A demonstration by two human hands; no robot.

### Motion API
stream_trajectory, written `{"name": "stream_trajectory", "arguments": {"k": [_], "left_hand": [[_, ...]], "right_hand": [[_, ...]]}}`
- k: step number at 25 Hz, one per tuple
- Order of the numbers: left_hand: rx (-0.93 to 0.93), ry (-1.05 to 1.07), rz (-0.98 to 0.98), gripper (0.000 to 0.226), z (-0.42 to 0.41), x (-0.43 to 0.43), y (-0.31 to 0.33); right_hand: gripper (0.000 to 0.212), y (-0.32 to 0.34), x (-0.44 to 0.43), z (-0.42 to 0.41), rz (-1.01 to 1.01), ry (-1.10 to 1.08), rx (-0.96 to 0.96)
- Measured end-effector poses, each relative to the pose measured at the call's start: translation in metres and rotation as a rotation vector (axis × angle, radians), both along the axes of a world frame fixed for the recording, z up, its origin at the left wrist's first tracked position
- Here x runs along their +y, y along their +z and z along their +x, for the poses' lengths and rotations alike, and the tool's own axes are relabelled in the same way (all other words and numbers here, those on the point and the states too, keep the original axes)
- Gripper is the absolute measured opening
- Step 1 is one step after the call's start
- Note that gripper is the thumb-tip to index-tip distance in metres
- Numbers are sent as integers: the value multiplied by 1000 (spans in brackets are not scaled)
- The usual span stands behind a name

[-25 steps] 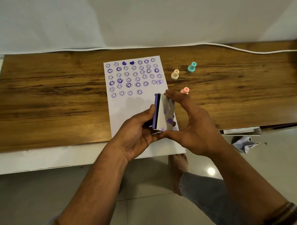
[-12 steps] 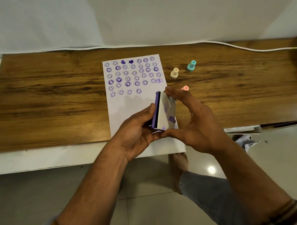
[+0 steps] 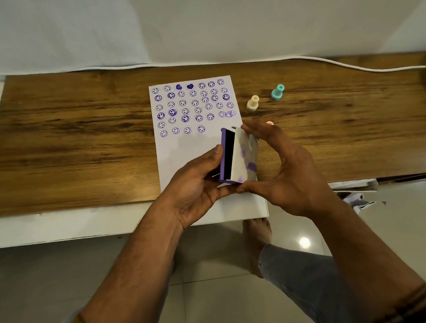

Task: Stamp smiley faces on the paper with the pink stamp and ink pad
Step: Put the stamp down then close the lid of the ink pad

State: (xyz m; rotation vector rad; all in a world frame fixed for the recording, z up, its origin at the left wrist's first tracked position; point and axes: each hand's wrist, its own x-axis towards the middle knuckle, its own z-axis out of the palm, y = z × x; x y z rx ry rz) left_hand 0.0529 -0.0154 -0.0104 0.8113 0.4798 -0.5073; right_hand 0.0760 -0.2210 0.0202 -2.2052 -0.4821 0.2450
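Note:
A white paper (image 3: 182, 153) lies on the wooden table, its upper half filled with purple smiley prints and two hearts. Above its lower right part I hold a purple ink pad (image 3: 227, 157) on edge. My left hand (image 3: 198, 186) grips the purple base. My right hand (image 3: 288, 167) holds the ink-stained clear lid (image 3: 247, 155), swung a little away from the base so the dark pad shows. The pink stamp (image 3: 269, 123) stands on the table just behind my right fingers, mostly hidden.
A cream stamp (image 3: 253, 103) and a teal stamp (image 3: 277, 92) stand right of the paper. A white cable (image 3: 349, 66) runs along the table's back edge. Crumpled papers (image 3: 357, 196) lie below the table's right front edge. My leg and bare foot are under the table.
The lid has swung further away from the base, so the dark pad now shows between them. Both hands stay in nearly the same place.

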Motion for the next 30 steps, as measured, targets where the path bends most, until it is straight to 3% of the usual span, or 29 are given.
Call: {"name": "stream_trajectory", "arguments": {"k": [6,11,25,30], "left_hand": [[18,0,4,50,-2,-3,2],[-12,-1,5,36,-1,-3,2],[8,-33,75,53,-2,-5,7],[17,-38,118,47,-3,-5,7]], "right_hand": [[96,-5,0,1,-16,11,30],[98,-8,-1,1,-27,24,18],[96,-9,-2,3,-18,50,36],[97,-14,2,4,6,39,40]]}}
